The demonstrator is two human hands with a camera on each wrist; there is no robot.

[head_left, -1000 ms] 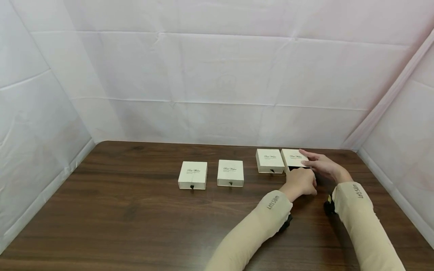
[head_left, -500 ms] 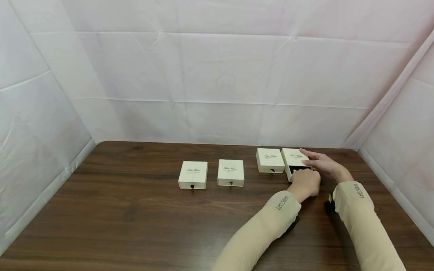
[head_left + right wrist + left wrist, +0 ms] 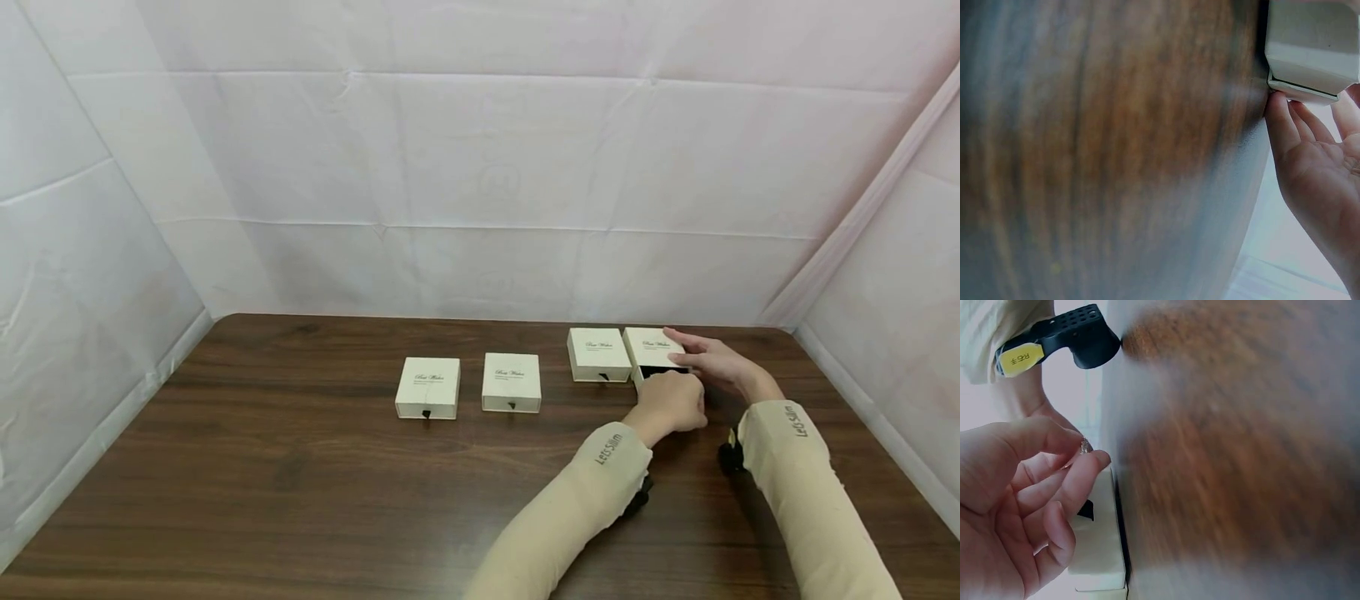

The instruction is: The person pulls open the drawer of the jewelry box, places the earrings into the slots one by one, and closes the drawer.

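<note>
Fourth box at right end of table's row, drawer partly out; right hand steadying sleeve with straight fingers, left hand pinching small shiny item. Three boxes closed.

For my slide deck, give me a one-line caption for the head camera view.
Four cream boxes on a wooden table; both hands work at the rightmost box.
</note>
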